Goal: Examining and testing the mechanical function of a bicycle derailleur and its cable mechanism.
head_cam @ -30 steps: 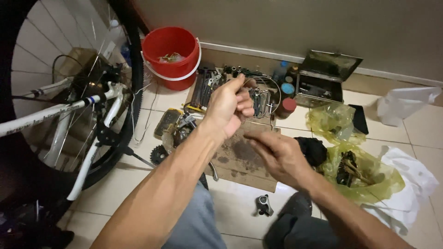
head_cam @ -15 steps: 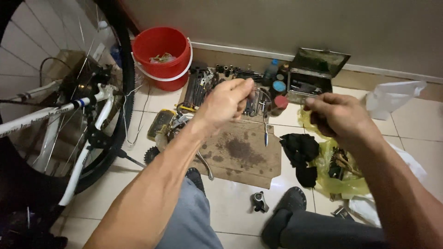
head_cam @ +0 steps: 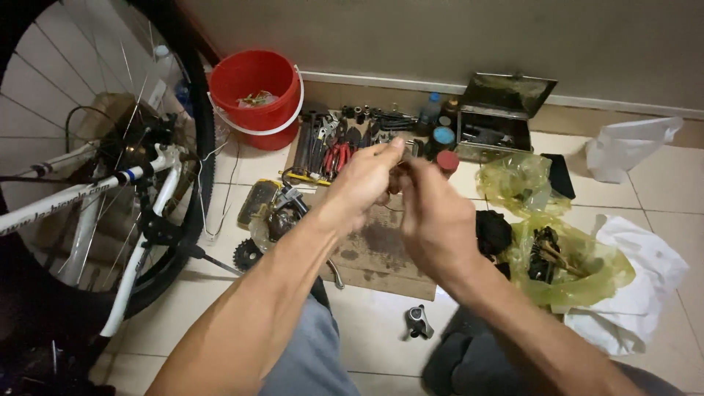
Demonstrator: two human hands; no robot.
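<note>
Far left: white bike frame (head_cam: 88, 192) with the rear wheel (head_cam: 110, 147) filling that side, a loose sprocket (head_cam: 248, 254) on the tile by the tyre. Red bucket (head_cam: 257, 88) stands behind against the wall. Next right, a row of hand tools (head_cam: 330, 143) incl. red-handled pliers, laid at the far edge of a stained cardboard sheet (head_cam: 381, 253). Left hand (head_cam: 363, 183) is raised over the cardboard, fingertips pressed together on something small; the item itself is hidden, can't tell what it is. Right hand (head_cam: 436, 220) is touching it fingertip to fingertip, fingers curled in, grip blurred, can't tell if it's pinching. Below, a small grey shifter part (head_cam: 418, 321) on the floor. Right of the hands: open metal toolbox (head_cam: 499, 117), yellow plastic bags (head_cam: 557, 249) holding dark greasy parts, white bag (head_cam: 623, 143) by the wall.
</note>
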